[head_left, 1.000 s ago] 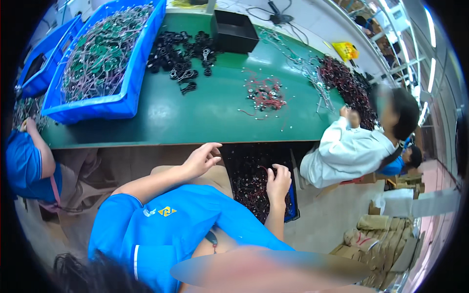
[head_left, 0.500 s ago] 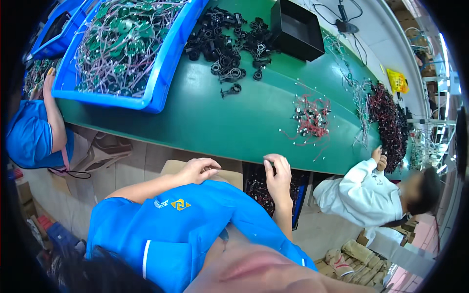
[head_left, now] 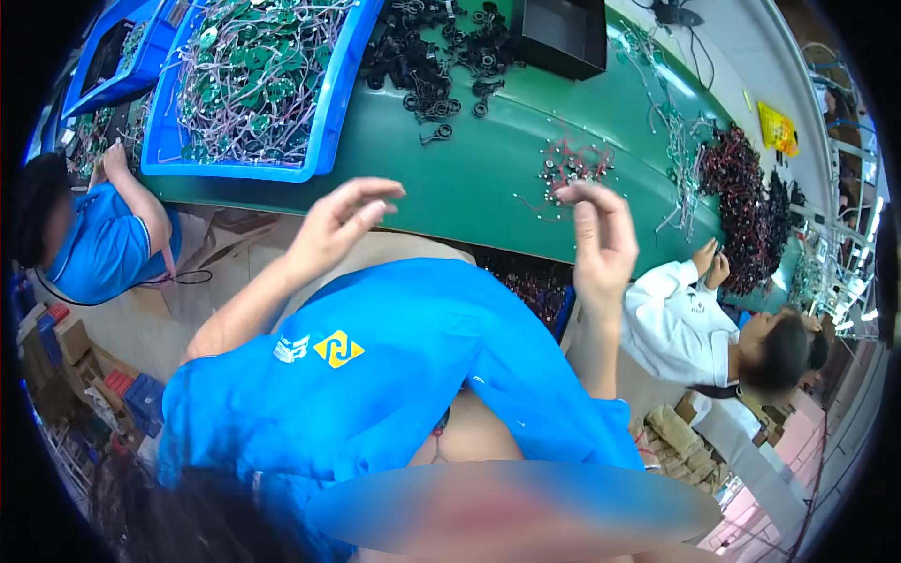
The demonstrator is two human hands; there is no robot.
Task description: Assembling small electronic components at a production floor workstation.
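Observation:
My left hand (head_left: 343, 220) is raised over the near edge of the green table (head_left: 450, 202), fingers stretched forward with the thumb apart and nothing in them. Farther right, my right hand (head_left: 603, 235) is also open, its fingers bent and thumb apart. Its fingertips overlap the near side of a small pile of red-wired parts (head_left: 574, 161) in the view; I cannot tell if they touch. Beyond my hands lies a scattered heap of black ring-shaped plastic parts (head_left: 432, 56). A blue bin (head_left: 324, 159) full of green round circuit boards with pale wires stands at the left.
A black box (head_left: 560, 38) stands at the back. To the right lie pale-wired boards (head_left: 680, 159), a dark red wire heap (head_left: 732, 206) and a yellow packet (head_left: 777, 129). Co-workers sit at left in a blue shirt (head_left: 113, 244) and at right in a white top (head_left: 680, 319).
Both my hands have risen forward from the lap toward the table and moved farther apart. The view has shifted, and the left co-worker leans further into it.

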